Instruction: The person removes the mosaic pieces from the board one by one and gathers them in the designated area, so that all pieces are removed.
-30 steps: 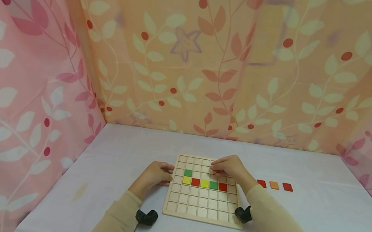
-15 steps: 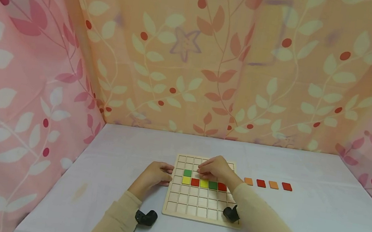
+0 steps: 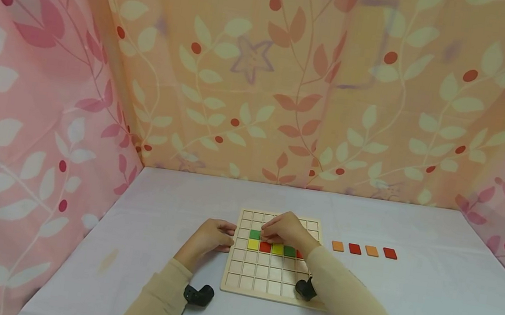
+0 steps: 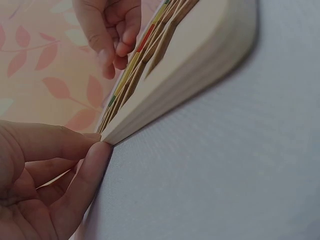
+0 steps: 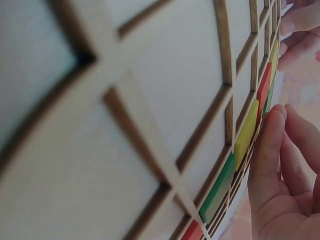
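A light wooden grid board (image 3: 235,267) lies on the table, with a green tile (image 3: 255,235) above a row that starts with a yellow tile (image 3: 253,244). A red tile (image 3: 265,247), another yellow tile (image 3: 277,249) and another green tile (image 3: 289,251) follow. My left hand (image 3: 208,236) pinches the board's left edge between thumb and finger, plain in the left wrist view. Over the upper middle of the grid is my right hand (image 3: 288,230), thumb and fingertip together right beside the upper green tile. Whether a tile is between them I cannot tell.
Right of the board, loose tiles lie in a line on the white tablecloth (image 3: 171,194): an orange tile (image 3: 338,246), a red tile (image 3: 354,249), then one more of each colour. Patterned curtains (image 3: 242,87) stand behind and at both sides.
My right hand has moved left across the board, up to the upper green tile. Its arm no longer covers the nearest orange tile. The left hand has stayed at the board's edge.
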### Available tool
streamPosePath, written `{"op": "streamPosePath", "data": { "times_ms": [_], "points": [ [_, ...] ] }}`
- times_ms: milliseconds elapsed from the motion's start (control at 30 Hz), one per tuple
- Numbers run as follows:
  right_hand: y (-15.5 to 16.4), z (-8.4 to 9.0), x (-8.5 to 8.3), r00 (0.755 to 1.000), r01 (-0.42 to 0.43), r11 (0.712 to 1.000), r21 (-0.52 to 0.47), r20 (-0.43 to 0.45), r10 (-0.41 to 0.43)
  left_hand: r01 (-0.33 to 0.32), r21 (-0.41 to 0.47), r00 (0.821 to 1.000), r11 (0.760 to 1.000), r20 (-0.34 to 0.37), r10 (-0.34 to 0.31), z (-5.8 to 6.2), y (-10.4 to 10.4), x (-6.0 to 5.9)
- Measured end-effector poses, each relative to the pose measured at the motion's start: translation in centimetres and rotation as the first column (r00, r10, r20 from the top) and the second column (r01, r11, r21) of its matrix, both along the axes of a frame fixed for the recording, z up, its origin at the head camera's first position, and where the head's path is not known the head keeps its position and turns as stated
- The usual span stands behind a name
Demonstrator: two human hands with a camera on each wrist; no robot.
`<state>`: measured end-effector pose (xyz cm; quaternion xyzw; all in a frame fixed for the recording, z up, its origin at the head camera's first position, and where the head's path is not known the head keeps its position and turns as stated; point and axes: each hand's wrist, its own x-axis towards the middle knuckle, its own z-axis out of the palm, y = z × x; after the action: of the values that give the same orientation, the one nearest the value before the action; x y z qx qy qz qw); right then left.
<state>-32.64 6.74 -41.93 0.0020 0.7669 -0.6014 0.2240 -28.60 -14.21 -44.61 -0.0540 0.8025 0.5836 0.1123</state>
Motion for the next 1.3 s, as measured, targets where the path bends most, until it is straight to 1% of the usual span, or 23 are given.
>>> {"op": "streamPosePath", "data": {
  "times_ms": [300,533,733,1067,1300],
  "points": [
    [-0.4,-0.5,-0.2,0.999,-0.013,0.999,0.047,-0.031,0.014,-0.011,-0.015,1.0,1.0,0.002,0.011,0.1,0.1,0.0],
    [-0.6,-0.1,0.0,1.0,-0.015,0.997,0.07,-0.026,0.017,-0.01,-0.014,1.0,1.0,-0.002,0.01,0.1,0.0,0.0],
    [-0.7,0.0,0.1,0.999,-0.015,0.996,0.088,-0.045,0.019,-0.005,-0.014,1.0,1.0,-0.006,0.004,0.1,0.0,0.1],
    [-1.0,0.2,0.3,0.998,0.028,0.996,0.088,-0.057,-0.023,-0.004,-0.011,1.0,1.0,0.004,0.004,-0.1,0.0,0.0],
    [-1.2,0.2,0.4,0.999,0.029,0.998,0.06,-0.043,-0.027,-0.001,-0.006,1.0,1.0,-0.003,0.001,0.0,0.0,0.0]
  ]
}}
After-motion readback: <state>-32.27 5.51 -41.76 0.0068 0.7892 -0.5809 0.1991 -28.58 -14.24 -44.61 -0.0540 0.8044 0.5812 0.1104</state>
